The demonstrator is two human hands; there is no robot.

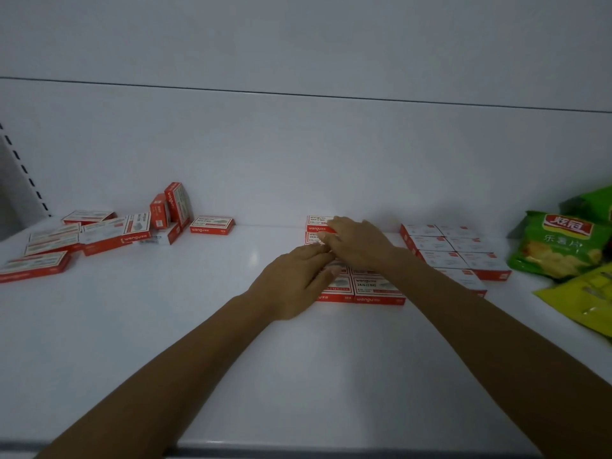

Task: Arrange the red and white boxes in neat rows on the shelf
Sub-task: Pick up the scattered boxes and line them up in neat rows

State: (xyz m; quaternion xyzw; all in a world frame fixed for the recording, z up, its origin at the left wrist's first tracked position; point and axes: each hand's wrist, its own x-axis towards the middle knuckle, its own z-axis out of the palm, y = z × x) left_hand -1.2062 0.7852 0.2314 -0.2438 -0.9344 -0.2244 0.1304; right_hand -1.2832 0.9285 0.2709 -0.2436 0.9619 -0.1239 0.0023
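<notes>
White shelf (165, 326), red-and-white boxes (377, 288) (printed "wengu", "24/6").

Both bare forearms reach in over the front edge of the shelf (165, 326), with the left hand (294, 279) and right hand (359, 245) palm-down, fingers fairly straight, fingertips meeting.

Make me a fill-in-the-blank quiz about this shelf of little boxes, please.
On the shelf, the jumbled pile of boxes lies to the ___.
The left hand and right hand both rest on the ___ block of boxes.
In front of the green snack bag lies a ___ bag.
Missing words: left; middle; yellow.
</notes>
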